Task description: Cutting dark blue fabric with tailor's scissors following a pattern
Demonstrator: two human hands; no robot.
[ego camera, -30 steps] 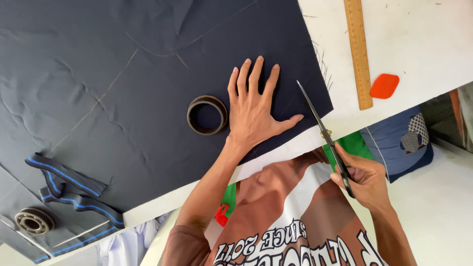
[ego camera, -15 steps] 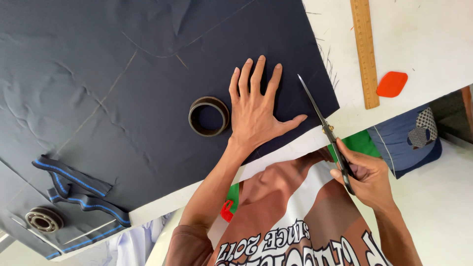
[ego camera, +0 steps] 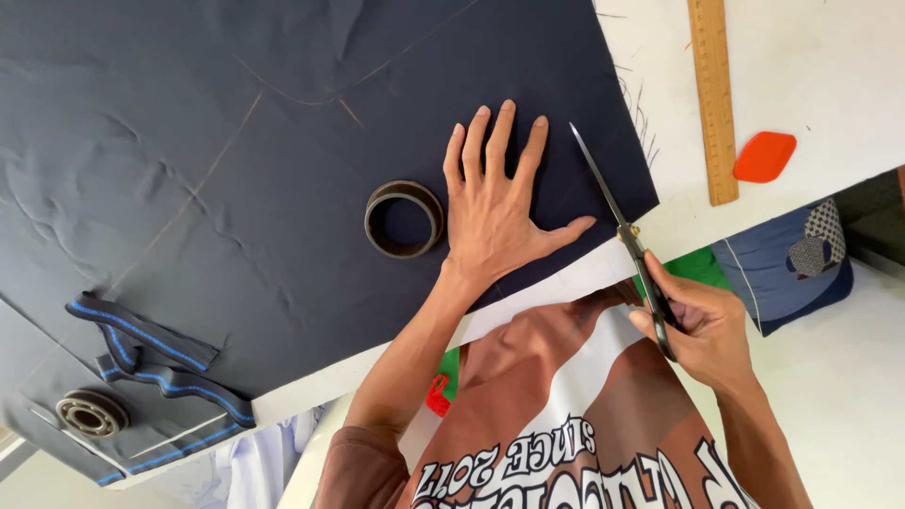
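Note:
A large sheet of dark navy fabric (ego camera: 236, 141) with faint chalk lines lies spread over a white table (ego camera: 830, 66). My left hand (ego camera: 500, 203) presses flat on the fabric near its right edge, fingers spread. My right hand (ego camera: 702, 325) grips the handles of a pair of scissors (ego camera: 617, 221), whose blades lie closed along the fabric's right side and point away from me. A dark metal ring (ego camera: 403, 219) rests on the fabric just left of my left hand.
A wooden ruler (ego camera: 714, 99) and an orange piece of tailor's chalk (ego camera: 764, 156) lie on the bare table to the right. Dark strips with blue edging (ego camera: 151, 353) and a small round bearing-like weight (ego camera: 91, 413) sit at the lower left. A blue cushion (ego camera: 787, 264) is below the table edge.
The view has shifted slightly; my hands and the scissors keep nearly the same pose, with the scissor blades lying a little further along the fabric's right edge.

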